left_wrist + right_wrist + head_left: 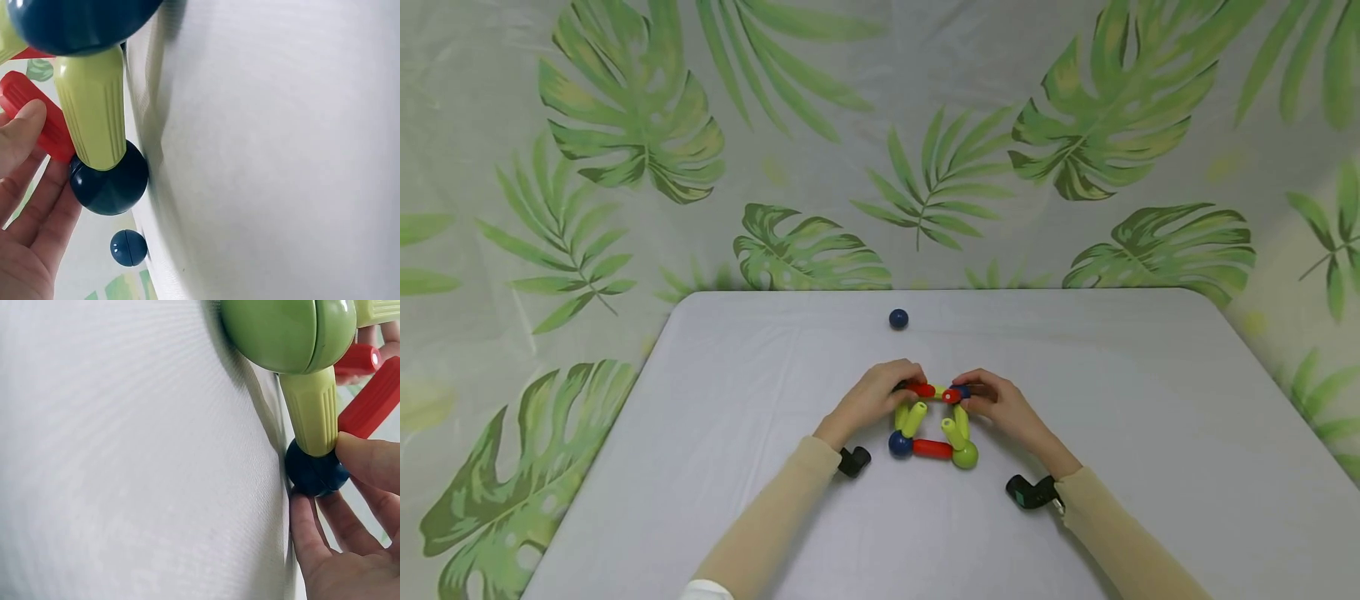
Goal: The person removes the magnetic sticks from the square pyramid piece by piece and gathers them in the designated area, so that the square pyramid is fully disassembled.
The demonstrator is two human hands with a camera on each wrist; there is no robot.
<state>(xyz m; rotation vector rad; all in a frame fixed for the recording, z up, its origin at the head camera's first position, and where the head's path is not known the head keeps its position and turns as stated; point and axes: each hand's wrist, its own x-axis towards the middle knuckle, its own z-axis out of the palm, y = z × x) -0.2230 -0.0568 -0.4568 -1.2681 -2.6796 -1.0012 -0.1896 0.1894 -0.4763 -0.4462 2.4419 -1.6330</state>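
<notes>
White table, leafy backdrop, and a rod-and-ball frame worked at its far corners

The frame sits near the table's middle, in front of me; a red bar joins its near blue ball to its near green ball, and a yellow-green rod rises from each; my left hand pinches the left red rod between thumb and fingers, by the far left ball; my right hand has thumb and fingers around the far right ball, from which the right red rod sticks up; I take the step in hand to be seating these two red rods, though I cannot tell how deep either sits; as I judge it, the next move calls for steadying each ball while its rod is pressed straight home, without wrenching the joined sides apart.

The table's far edge lies well beyond the frame, with a loose blue ball between the two; broad white cloth stretches to either side, so my wrists have room; the tight spot is inside the frame, where a near rod stands close to my left thumb.
</notes>
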